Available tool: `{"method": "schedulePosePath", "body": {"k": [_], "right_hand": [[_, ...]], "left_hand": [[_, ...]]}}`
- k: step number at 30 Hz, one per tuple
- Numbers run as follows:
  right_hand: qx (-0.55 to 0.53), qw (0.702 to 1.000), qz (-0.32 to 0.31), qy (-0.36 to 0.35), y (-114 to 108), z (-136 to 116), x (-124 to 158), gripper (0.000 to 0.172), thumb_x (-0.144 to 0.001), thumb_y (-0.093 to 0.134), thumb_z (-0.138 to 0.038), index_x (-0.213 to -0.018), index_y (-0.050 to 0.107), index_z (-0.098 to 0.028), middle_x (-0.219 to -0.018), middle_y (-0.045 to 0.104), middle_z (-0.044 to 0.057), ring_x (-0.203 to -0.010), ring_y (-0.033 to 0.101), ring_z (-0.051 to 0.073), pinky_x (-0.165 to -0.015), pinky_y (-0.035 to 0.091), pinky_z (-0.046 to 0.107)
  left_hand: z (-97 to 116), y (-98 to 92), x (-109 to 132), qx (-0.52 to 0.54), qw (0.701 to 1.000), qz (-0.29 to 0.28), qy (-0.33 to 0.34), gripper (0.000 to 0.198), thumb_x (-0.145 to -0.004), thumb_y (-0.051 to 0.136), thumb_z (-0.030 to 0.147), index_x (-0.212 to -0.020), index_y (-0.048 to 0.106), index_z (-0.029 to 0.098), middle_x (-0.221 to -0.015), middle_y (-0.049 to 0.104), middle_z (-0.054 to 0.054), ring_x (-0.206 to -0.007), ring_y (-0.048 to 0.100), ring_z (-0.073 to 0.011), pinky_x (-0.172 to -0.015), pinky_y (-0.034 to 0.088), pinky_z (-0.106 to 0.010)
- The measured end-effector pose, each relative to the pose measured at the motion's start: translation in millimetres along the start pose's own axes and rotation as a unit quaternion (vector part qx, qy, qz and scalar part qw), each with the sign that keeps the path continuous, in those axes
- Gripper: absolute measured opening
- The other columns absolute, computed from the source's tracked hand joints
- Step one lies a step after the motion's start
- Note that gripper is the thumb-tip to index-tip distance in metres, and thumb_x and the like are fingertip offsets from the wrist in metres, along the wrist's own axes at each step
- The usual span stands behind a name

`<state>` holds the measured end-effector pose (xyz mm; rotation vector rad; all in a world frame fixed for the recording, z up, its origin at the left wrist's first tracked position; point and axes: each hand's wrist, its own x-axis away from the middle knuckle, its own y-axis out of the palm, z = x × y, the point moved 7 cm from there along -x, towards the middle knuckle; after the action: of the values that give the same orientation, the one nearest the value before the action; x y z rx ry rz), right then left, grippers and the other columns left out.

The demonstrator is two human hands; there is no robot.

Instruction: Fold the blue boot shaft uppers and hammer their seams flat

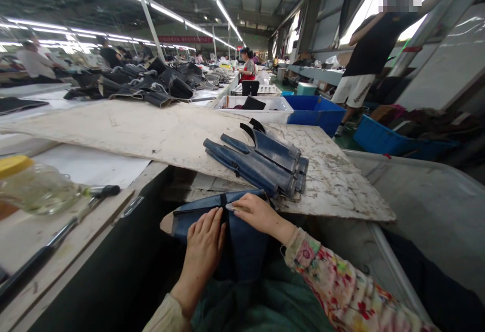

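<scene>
A dark blue leather-like piece [246, 248] with black strips lies in front of me, below the board's near edge, its pale tip pointing left. My left hand [206, 238] rests flat on it, fingers stretched out. My right hand [257, 213] is closed on a small tool [235, 207] with a pale, flat end, which touches the piece beside a black strip. What the tool is, I cannot make out. Just beyond, several blue cut pieces [261, 160] lie stacked on the worn board.
The worn board [341, 185] spans the front. At left stand a yellow-lidded jar [41, 185] and a black-handled hammer [60, 236]. Behind are dark pieces [132, 82], a white bin [257, 107] and blue bins [318, 109]. A person [367, 49] stands at right.
</scene>
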<state>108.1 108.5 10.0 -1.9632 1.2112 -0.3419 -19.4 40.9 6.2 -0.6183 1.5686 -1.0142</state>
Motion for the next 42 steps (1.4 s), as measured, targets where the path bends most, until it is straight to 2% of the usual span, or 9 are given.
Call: {"method": "schedulePosePath", "body": {"k": [3,6,11,14,17,26,32,37,42], "right_hand": [[-0.034,0.999,-0.026,-0.021,0,0,-8,0.026,-0.085,0.056,-0.024,-0.108,0.067,-0.018,-0.098,0.064,0.007,-0.093,0.058,0.016,-0.087,0.044,0.027],[-0.012,0.997,-0.055,-0.047,-2,-5,-13,0.026,-0.085,0.056,-0.022,-0.108,0.067,-0.016,-0.096,0.065,0.008,-0.093,0.058,0.017,-0.086,0.044,0.027],[0.066,0.99,-0.09,-0.085,-2,-17,-12,0.024,-0.087,0.053,-0.02,-0.106,0.066,-0.015,-0.095,0.063,0.008,-0.092,0.057,0.017,-0.085,0.043,0.028],[0.08,0.991,-0.065,-0.084,0,-21,-6,0.025,-0.089,0.05,-0.02,-0.11,0.064,-0.015,-0.099,0.062,0.008,-0.094,0.054,0.017,-0.087,0.042,0.029],[0.103,0.993,-0.031,-0.05,5,-21,0,0.028,-0.09,0.047,-0.02,-0.114,0.061,-0.017,-0.103,0.06,0.007,-0.096,0.052,0.017,-0.088,0.042,0.029],[0.188,0.981,-0.038,0.018,10,-26,-5,0.03,-0.093,0.04,-0.022,-0.118,0.057,-0.021,-0.109,0.058,0.006,-0.096,0.051,0.019,-0.08,0.047,0.028],[0.263,0.964,-0.037,-0.017,13,-27,-9,0.03,-0.092,0.04,-0.017,-0.117,0.057,-0.019,-0.106,0.059,0.008,-0.096,0.05,0.02,-0.08,0.048,0.029],[0.288,0.957,-0.015,-0.028,1,-15,10,0.032,-0.09,0.041,-0.013,-0.118,0.057,-0.016,-0.107,0.059,0.012,-0.099,0.05,0.023,-0.08,0.049,0.034],[0.231,0.972,-0.003,-0.032,-16,-5,19,0.028,-0.09,0.044,-0.014,-0.11,0.062,-0.02,-0.106,0.061,0.008,-0.101,0.049,0.02,-0.087,0.045,0.033]], "left_hand": [[-3,-0.2,-14,0.008,0.999,-0.032,-0.029,0.03,-0.091,0.039,0.026,-0.112,0.057,0.016,-0.11,0.064,-0.01,-0.095,0.059,-0.0225,-0.077,0.042,-0.035],[-4,1.7,-24,0.018,0.997,-0.067,-0.035,0.025,-0.091,0.038,0.026,-0.103,0.059,0.018,-0.102,0.064,-0.008,-0.089,0.058,-0.0217,-0.071,0.044,-0.033],[-5,4.7,-24,0.046,0.995,-0.088,-0.006,0.023,-0.09,0.04,0.021,-0.104,0.058,0.019,-0.109,0.062,-0.007,-0.092,0.057,-0.0209,-0.074,0.045,-0.033],[-4,6.5,-19,0.046,0.995,-0.088,0.018,0.025,-0.089,0.042,0.018,-0.108,0.057,0.017,-0.115,0.061,-0.008,-0.095,0.056,-0.021,-0.077,0.045,-0.034],[-3,7.6,-16,0.038,0.995,-0.084,0.033,0.028,-0.087,0.043,0.016,-0.111,0.057,0.016,-0.118,0.061,-0.009,-0.098,0.056,-0.0211,-0.078,0.045,-0.035],[0,4.3,-26,0.057,0.993,-0.103,0.031,0.023,-0.089,0.041,0.02,-0.104,0.059,0.016,-0.116,0.062,-0.009,-0.097,0.057,-0.0218,-0.077,0.045,-0.037],[2,0.6,-29,0.056,0.991,-0.123,0.019,0.024,-0.09,0.039,0.022,-0.101,0.06,0.016,-0.116,0.063,-0.008,-0.098,0.056,-0.0218,-0.079,0.046,-0.037],[-7,-5.3,-21,0.061,0.99,-0.127,0.005,0.031,-0.091,0.039,0.024,-0.114,0.058,0.018,-0.121,0.062,-0.007,-0.099,0.056,-0.0209,-0.08,0.046,-0.037],[-20,-9.9,-13,0.054,0.993,-0.101,-0.025,0.032,-0.091,0.039,0.024,-0.116,0.06,0.02,-0.121,0.062,-0.007,-0.1,0.055,-0.0213,-0.084,0.046,-0.038]]}}
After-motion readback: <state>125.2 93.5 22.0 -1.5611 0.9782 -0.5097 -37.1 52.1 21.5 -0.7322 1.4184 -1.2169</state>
